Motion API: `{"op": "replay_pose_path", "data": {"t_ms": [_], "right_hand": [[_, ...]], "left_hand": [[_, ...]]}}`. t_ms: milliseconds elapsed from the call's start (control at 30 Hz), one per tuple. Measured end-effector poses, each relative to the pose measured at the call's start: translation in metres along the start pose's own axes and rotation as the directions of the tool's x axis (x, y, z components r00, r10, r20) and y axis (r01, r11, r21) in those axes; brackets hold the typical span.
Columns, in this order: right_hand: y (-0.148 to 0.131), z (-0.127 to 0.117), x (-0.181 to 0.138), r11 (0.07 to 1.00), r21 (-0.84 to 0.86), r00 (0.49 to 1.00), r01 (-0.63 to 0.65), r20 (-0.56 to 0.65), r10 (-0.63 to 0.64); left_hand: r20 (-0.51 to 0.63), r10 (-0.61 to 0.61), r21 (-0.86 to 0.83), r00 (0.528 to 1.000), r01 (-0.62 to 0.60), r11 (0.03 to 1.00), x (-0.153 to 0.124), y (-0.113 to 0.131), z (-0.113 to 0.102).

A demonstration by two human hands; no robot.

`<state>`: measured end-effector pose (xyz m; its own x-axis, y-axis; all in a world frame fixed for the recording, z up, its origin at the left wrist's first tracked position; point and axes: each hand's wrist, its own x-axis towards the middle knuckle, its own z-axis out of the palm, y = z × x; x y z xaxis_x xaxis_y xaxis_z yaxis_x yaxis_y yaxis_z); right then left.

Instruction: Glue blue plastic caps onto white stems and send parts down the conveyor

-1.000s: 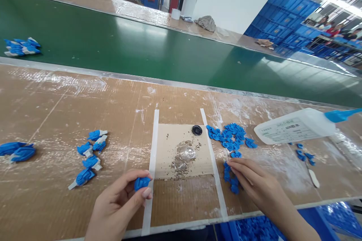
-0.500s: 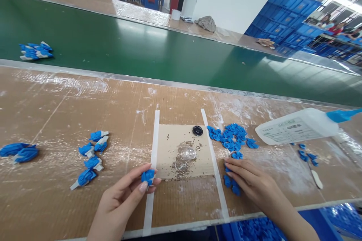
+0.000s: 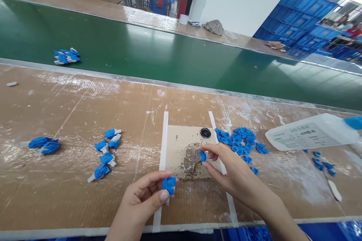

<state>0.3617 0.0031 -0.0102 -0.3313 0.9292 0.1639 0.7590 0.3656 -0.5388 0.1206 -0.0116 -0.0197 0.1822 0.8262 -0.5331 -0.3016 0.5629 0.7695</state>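
Note:
Between the thumb and fingers of my left hand (image 3: 147,199) is a blue and white plastic part (image 3: 169,185), held just above the table near the left tape strip. My right hand (image 3: 226,165) pinches a small blue plastic piece (image 3: 203,156) over a clear round dish (image 3: 192,154), which it partly covers. The dish sits on a stained cardboard sheet (image 3: 173,147) with wet brown marks around it. A black round cap (image 3: 205,133) lies at the sheet's upper right. Right of the sheet is a pile of small blue pieces (image 3: 242,139), close behind my right hand.
Several blue and white parts (image 3: 106,157) lie left, with two more (image 3: 51,147) beyond. A white bottle with a blue cap (image 3: 308,131) lies at right, near loose blue pieces (image 3: 322,165). A green conveyor belt (image 3: 169,52) carries a cluster of parts (image 3: 66,56).
My right hand has moved left from the blue pieces to the dish, now pinching one piece. My left hand still holds its part. The view has shifted slightly left.

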Motion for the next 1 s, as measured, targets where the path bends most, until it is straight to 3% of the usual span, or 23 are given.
{"op": "replay_pose_path", "data": {"t_ms": [267, 600, 833, 1000], "right_hand": [[-0.003, 0.001, 0.002, 0.999, -0.034, 0.997, 0.017, 0.072, -0.015], [-0.005, 0.003, 0.000, 1.000, -0.024, 1.000, 0.002, 0.005, -0.002], [-0.022, 0.007, -0.013, 0.974, 0.213, 0.991, -0.078, -0.087, 0.098], [-0.042, 0.011, -0.021, 0.840, 0.536, 0.972, -0.079, -0.147, 0.185]], "left_hand": [[0.090, -0.054, -0.080, 0.994, 0.062, 0.995, -0.001, 0.002, 0.006], [0.113, -0.083, -0.088, 0.990, 0.093, 0.992, -0.003, 0.003, 0.010], [0.141, -0.078, -0.130, 0.987, 0.097, 0.987, -0.004, 0.004, 0.018], [0.227, -0.065, -0.202, 0.972, 0.113, 0.973, -0.002, -0.005, 0.016]]}}
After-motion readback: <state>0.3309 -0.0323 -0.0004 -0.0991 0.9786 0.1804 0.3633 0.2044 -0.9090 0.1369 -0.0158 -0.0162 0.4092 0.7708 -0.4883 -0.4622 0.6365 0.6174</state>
